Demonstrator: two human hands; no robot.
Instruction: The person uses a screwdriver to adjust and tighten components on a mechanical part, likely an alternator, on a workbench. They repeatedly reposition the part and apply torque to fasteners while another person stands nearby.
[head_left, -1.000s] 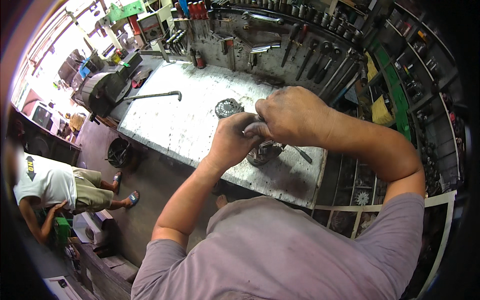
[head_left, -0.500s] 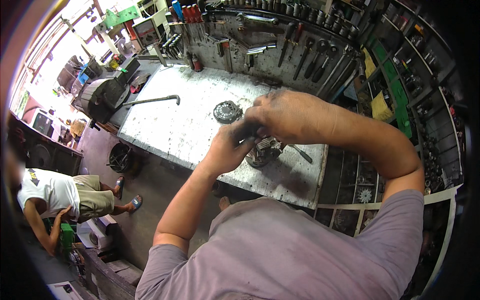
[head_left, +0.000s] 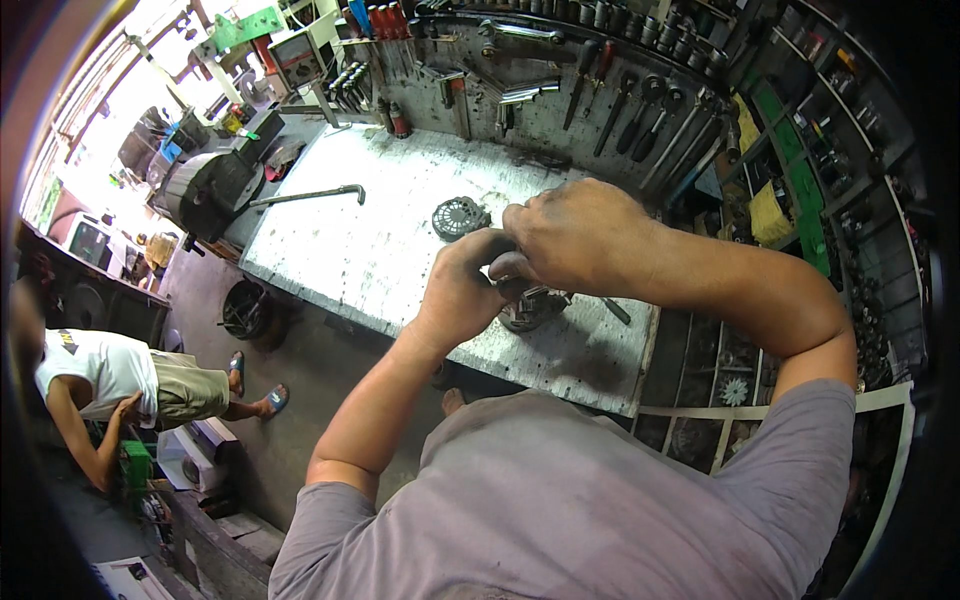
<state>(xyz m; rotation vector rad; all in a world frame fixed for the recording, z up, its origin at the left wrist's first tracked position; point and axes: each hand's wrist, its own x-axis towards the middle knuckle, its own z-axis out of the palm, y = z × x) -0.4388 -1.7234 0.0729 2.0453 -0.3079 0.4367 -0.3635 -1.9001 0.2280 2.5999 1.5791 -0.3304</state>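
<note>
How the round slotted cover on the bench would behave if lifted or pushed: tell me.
The slotted cover looks like ribbed grey metal, so it should stay stiff. Its openwork face suggests it is lighter than a solid piece that size. Lying broad face up on the bench, it would likely slide rather than roll.

You face a tool wall [head_left: 545,128] at the surface's [head_left: 340,255] far edge; shelving [head_left: 806,212] stands past its right edge, grey floor [head_left: 325,385] below its near-left corner, and bright light [head_left: 85,150] glares beyond its left edge.
</note>
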